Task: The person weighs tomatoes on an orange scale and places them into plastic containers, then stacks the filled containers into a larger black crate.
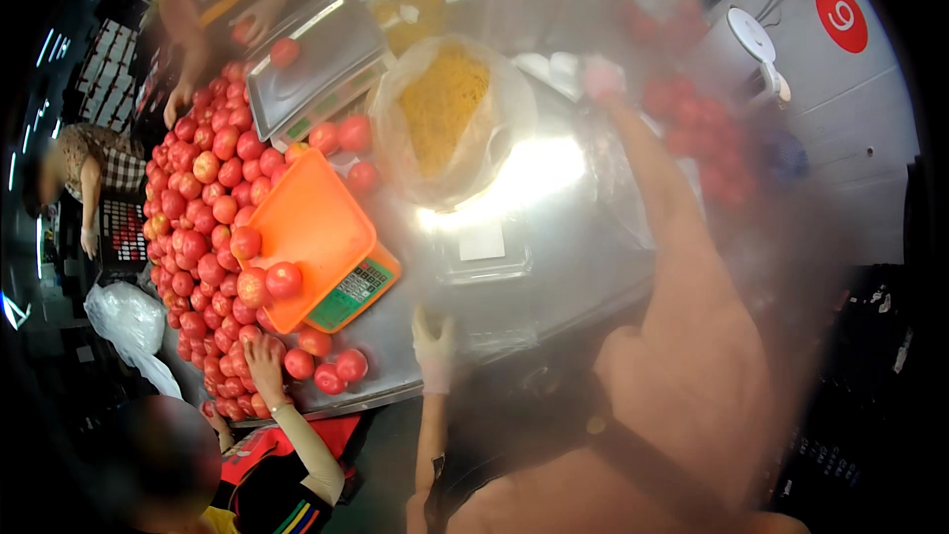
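My left hand (433, 348), in a pale glove, is at the near edge of the metal table (395, 336); its fingers are apart and nothing shows in them. Just beyond it lies a clear plastic box (504, 264) with a white label. My right arm stretches far across the table. My right hand (603, 79) is blurred beside some white pieces (554, 69), so its grip does not show. Between my hands and the far side stands a round container lined with clear plastic, holding yellow shreds (442, 104).
Left of the container sits an orange-tray scale (311, 237) with several tomatoes on it. A large tomato heap (203, 227) covers the table's left end, beside a steel scale (316, 64). Another person's hand (265, 366) touches the heap. More people stand at left; blurred tomatoes (707, 129) lie right.
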{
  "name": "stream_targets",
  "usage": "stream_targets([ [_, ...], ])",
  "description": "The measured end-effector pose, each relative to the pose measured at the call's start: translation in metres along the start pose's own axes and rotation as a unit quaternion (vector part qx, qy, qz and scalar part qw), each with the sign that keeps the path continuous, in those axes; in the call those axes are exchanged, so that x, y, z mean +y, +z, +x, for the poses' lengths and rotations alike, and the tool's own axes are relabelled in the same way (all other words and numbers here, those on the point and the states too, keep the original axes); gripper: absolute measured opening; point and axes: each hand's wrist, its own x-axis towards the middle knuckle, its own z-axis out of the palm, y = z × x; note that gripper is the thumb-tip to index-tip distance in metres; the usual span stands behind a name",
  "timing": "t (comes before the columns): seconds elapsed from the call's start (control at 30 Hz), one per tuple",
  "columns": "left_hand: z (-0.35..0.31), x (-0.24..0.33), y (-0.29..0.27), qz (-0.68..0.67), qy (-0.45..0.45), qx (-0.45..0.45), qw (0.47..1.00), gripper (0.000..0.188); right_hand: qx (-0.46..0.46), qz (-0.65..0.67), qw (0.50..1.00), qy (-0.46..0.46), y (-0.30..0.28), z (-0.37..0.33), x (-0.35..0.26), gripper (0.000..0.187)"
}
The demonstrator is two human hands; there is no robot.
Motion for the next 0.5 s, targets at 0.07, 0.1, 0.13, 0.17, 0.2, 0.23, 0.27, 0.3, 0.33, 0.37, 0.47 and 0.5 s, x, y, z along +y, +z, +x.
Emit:
stream_targets([
  [0.07, -0.011, -0.004, 0.002, -0.034, -0.066, 0.003, 0.997, 0.054, -0.049, -0.049, 0.998, -0.011, -0.006, -0.002, -0.013, 0.024],
  [0.1, -0.012, -0.006, 0.002, -0.031, -0.069, 0.004, 0.997, 0.054, -0.053, -0.047, 0.997, -0.012, 0.0, 0.0, -0.014, 0.024],
  [0.13, -0.013, -0.004, 0.003, -0.04, -0.068, 0.008, 0.997, 0.053, -0.048, -0.032, 0.998, -0.014, 0.004, 0.001, -0.011, 0.024],
  [0.17, -0.015, -0.002, 0.004, -0.05, -0.068, 0.013, 0.996, 0.052, -0.043, -0.016, 0.999, -0.017, 0.008, 0.0, -0.009, 0.023],
  [0.2, -0.018, 0.001, 0.005, -0.049, -0.071, 0.015, 0.996, 0.052, -0.046, -0.015, 0.999, -0.019, 0.014, -0.003, -0.003, 0.023],
  [0.23, -0.018, 0.006, 0.006, -0.074, -0.08, 0.011, 0.994, 0.051, -0.016, -0.024, 0.999, -0.035, 0.015, -0.003, -0.001, 0.021],
  [0.27, -0.018, 0.009, 0.006, -0.099, -0.088, 0.006, 0.991, 0.051, 0.015, -0.033, 0.998, -0.05, 0.015, -0.003, 0.002, 0.02],
  [0.3, -0.019, 0.008, 0.006, -0.098, -0.087, 0.012, 0.991, 0.051, 0.017, -0.029, 0.998, -0.053, 0.015, -0.001, 0.005, 0.02],
  [0.33, -0.02, 0.004, 0.008, -0.089, -0.071, 0.021, 0.993, 0.05, 0.044, -0.037, 0.998, -0.035, 0.008, 0.002, 0.001, 0.02],
  [0.37, -0.016, -0.002, 0.013, -0.082, -0.051, 0.021, 0.995, 0.05, 0.072, -0.052, 0.996, -0.008, -0.01, 0.001, -0.002, 0.019],
  [0.47, -0.013, -0.001, 0.013, -0.07, -0.036, 0.013, 0.997, 0.049, 0.12, 0.036, 0.992, 0.006, -0.057, -0.003, -0.008, 0.018],
  [0.5, -0.015, 0.002, 0.013, -0.063, -0.04, 0.005, 0.997, 0.049, 0.128, 0.071, 0.989, 0.012, -0.067, -0.004, -0.014, 0.019],
])
